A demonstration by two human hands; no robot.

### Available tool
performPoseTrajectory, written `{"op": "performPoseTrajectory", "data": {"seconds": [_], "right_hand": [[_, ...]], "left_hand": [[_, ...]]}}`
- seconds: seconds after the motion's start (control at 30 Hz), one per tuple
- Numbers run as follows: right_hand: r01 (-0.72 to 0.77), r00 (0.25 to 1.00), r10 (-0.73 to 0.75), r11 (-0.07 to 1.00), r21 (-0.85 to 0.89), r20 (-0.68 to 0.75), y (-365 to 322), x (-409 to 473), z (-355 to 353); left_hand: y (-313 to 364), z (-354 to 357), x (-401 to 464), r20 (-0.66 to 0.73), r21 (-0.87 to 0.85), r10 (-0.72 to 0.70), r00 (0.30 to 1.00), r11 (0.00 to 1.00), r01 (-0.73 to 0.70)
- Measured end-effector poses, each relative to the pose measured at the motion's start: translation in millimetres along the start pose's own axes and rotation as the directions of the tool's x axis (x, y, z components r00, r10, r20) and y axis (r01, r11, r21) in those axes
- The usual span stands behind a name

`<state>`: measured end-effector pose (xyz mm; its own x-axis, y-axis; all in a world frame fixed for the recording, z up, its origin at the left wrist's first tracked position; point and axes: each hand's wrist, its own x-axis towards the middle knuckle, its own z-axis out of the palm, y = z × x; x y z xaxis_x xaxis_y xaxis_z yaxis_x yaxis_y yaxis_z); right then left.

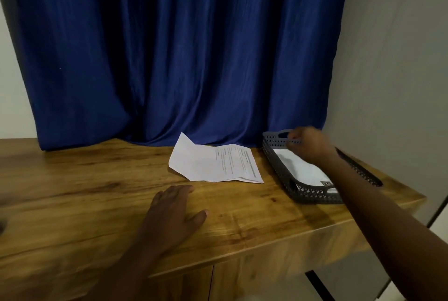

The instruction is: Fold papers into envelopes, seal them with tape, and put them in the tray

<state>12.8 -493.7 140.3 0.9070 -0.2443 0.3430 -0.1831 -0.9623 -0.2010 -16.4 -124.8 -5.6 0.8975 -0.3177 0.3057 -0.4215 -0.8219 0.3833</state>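
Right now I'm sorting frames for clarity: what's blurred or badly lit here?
Head view: the right hand over the tray is motion-blurred; the left hand and printed paper are sharper; lighting is dim, the table's left edge smeared.

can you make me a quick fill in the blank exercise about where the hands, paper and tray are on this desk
1. The left hand lies flat on the ______ desk.
2. The right hand reaches over the dark grey perforated plastic ______ at the desk's right end.
3. The partly folded printed white sheet of paper lies in front of the ______ curtain.
4. White paper already lies ______ the tray.

Missing words: wooden; tray; blue; inside
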Motion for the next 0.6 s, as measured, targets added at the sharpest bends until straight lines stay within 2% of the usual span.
{"op": "performPoseTrajectory", "data": {"seconds": [0.1, 0.17, 0.4, 0.6], "right_hand": [[0.262, 0.964, -0.264, 0.963, 0.057, 0.027, -55.3, -16.0, 17.8], [0.34, 0.938, -0.341, 0.94, 0.032, 0.06, -83.4, -25.3, 42.2], [0.35, 0.931, -0.343, 0.936, -0.043, 0.125, -170.6, -54.3, 125.8], [0.304, 0.949, -0.296, 0.95, -0.071, 0.109, -199.9, -46.2, 147.8]], "left_hand": [[0.9, -1.9, -1.5, -0.022, -0.01, -0.008, 1.0, 1.0, 0.008], [3.3, -1.9, -2.3, -0.027, -0.038, -0.034, 0.999, 0.999, 0.032], [0.6, -5.6, -5.8, -0.073, -0.128, -0.049, 0.996, 0.991, 0.039], [-0.2, -3.4, -3.5, -0.135, -0.175, -0.067, 0.989, 0.984, 0.042]]}}
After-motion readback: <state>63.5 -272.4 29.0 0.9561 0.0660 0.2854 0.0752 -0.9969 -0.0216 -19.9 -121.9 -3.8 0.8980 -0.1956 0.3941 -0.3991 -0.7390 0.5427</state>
